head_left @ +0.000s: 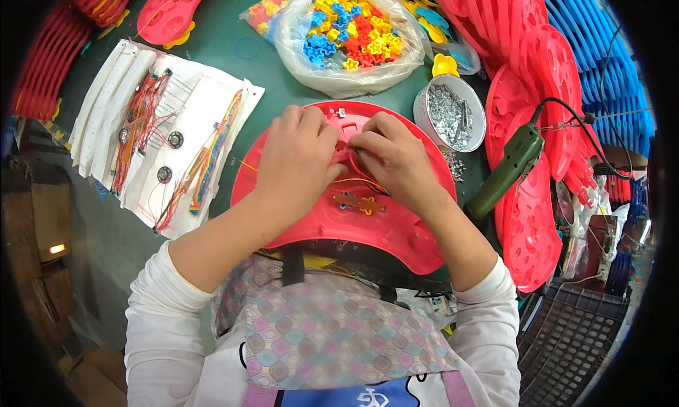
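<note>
Red shell (318,222) under left hand (298,156) and right hand (396,158)

Fine dark print (191,89), too small to read, lines white sheets (196,115) at the person's left, while a white, character-like mark (373,397) stands out on a blue panel (318,398) low on the person's front.

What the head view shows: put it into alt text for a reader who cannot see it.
A person's hands, left hand and right hand, are close together over a curved red plastic shell. Around it are a clear bag of star-shaped pieces, a white tub of small metal parts, a green corded tool and colored wires on white sheets.
</note>
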Action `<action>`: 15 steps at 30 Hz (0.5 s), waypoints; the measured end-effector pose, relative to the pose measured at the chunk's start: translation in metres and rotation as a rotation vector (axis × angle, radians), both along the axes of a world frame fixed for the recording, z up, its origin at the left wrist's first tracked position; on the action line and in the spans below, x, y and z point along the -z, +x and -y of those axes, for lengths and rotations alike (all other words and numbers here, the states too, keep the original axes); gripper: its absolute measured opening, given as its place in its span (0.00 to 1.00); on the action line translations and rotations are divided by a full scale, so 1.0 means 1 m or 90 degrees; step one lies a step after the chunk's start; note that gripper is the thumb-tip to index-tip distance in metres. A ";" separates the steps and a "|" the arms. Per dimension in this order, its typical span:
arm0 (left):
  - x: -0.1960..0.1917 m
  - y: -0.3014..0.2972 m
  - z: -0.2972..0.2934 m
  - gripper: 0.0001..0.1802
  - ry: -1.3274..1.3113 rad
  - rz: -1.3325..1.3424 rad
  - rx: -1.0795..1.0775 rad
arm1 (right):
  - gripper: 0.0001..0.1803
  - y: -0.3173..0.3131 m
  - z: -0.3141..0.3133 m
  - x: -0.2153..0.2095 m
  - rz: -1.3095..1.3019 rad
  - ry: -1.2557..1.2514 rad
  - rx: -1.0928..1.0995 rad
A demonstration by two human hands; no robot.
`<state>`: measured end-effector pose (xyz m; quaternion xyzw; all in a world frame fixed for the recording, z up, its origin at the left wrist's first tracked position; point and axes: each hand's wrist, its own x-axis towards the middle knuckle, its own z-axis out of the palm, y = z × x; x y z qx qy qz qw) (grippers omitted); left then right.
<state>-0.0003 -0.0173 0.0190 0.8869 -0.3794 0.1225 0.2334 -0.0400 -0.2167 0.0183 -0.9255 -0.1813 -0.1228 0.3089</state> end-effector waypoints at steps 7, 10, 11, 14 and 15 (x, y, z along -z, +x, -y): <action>0.008 -0.002 0.002 0.25 0.016 -0.037 -0.032 | 0.07 0.011 -0.004 0.011 0.034 -0.078 -0.036; 0.011 -0.002 0.003 0.25 0.024 -0.027 -0.036 | 0.06 0.016 -0.005 0.017 0.046 -0.088 -0.061; 0.011 -0.003 0.003 0.24 0.024 -0.033 -0.037 | 0.07 0.014 -0.006 0.018 0.040 -0.083 -0.058; 0.012 -0.004 0.004 0.21 0.007 -0.025 -0.031 | 0.08 0.010 -0.003 0.015 0.033 -0.042 -0.029; 0.013 -0.005 0.005 0.18 -0.004 -0.009 -0.021 | 0.08 0.006 -0.001 0.014 0.033 -0.004 -0.005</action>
